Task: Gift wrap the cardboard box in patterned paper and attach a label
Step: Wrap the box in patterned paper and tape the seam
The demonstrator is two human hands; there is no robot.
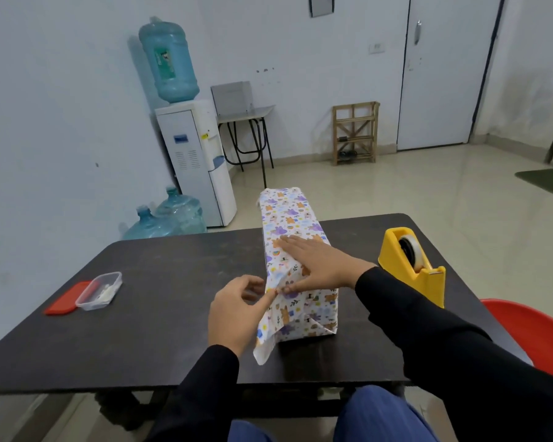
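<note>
Evidently steadying the wrapped box [296, 223] mid-frame, the right hand [316, 264] lies flat and unclenched on top while the left hand [235, 312] pinches the loose paper flap [265, 334] for folding.

Head-worn camera looks forward and down, close over the dark table [160, 314].

L hand [237, 311] is reaching in from lower centre, thumb & index fingertip pinching the paper flap [267, 333] near its top, other fingers curling loosely behind. R hand [316, 266] is lying palm down on the wrapped box [288, 218], fingers straight & together, pointing fwd-left, thumb stretching toward the L fingertips. L forearm [205, 387] is extending fwd; R forearm [428, 320] is coming in diagonally from the right
</note>
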